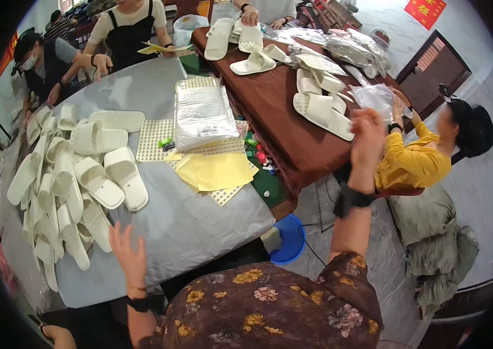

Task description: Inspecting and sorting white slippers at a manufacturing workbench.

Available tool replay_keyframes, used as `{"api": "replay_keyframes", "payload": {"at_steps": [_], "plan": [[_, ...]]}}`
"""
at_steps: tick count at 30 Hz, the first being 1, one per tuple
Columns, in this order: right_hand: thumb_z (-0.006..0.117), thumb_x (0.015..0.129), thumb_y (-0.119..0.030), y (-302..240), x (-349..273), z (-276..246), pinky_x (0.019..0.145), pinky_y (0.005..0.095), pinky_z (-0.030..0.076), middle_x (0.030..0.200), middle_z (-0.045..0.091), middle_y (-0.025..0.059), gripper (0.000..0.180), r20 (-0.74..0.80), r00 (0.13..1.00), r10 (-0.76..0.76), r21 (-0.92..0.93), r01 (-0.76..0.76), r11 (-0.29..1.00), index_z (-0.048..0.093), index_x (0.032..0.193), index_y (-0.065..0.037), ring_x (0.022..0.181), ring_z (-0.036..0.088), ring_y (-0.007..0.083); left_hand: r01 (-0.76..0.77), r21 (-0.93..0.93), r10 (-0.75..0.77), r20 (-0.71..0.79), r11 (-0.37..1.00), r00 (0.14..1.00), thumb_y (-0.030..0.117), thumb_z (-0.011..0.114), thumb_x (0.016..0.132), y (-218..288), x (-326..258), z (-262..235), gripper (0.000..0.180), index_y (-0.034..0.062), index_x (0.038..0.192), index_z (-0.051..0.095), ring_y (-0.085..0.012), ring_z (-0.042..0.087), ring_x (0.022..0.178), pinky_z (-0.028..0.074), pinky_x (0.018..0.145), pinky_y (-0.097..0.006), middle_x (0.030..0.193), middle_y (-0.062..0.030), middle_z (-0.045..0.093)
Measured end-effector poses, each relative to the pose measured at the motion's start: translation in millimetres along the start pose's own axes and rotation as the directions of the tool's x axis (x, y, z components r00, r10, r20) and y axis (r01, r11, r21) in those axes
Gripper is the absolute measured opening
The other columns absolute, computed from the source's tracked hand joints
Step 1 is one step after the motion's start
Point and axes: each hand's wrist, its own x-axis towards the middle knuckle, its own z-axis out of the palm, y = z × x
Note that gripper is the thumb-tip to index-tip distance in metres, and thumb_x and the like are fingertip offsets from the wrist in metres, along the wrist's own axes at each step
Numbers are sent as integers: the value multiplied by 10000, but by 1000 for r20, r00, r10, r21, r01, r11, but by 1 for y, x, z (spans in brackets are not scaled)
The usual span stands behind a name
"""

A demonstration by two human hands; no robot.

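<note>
My left hand [128, 256] is raised over the near edge of the grey-covered table [200, 227], fingers spread and holding nothing. Just beyond it lies a large heap of cream-white slippers [75, 180], stacked over one another at the left. My right hand [367, 142] is lifted at the right, beside the brown-covered table, its fingers loosely bent with nothing seen in them. Nearest to it is a pair of white slippers [323, 110] on the brown cloth. Sheets of small labels [156, 139], yellow paper [217, 171] and a white plastic package [203, 116] lie mid-table.
More slippers [252, 63] and clear plastic bags [351, 49] cover the brown table [281, 134]. A person in yellow [415, 157] handles a bag at the right; several other people work across the tables. A blue bucket [289, 238] and stuffed sacks [427, 232] stand on the floor.
</note>
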Motion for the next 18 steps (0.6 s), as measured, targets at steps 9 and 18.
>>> {"api": "replay_keyframes", "payload": {"at_steps": [9, 18], "plan": [[717, 746, -276, 224, 61, -55, 1053, 434, 405, 1265, 564, 311, 699, 173, 978, 114, -883, 103, 457, 498, 1289, 106, 1235, 518, 407, 139, -88, -136, 39, 986, 990, 138, 680, 819, 5, -71, 25, 380, 18, 1173, 610, -429, 364, 1340, 308, 1109, -504, 1369, -204, 489], [682, 887, -143, 177, 77, -9, 574, 301, 425, 715, 565, 9, 121, 144, 876, 461, -196, -431, 881, 594, 824, -89, 622, 545, 146, 189, -144, -189, 15, 971, 982, 206, 698, 810, 8, -74, 15, 420, 38, 1188, 625, -421, 409, 1306, 351, 1083, -485, 1322, -206, 519]]}}
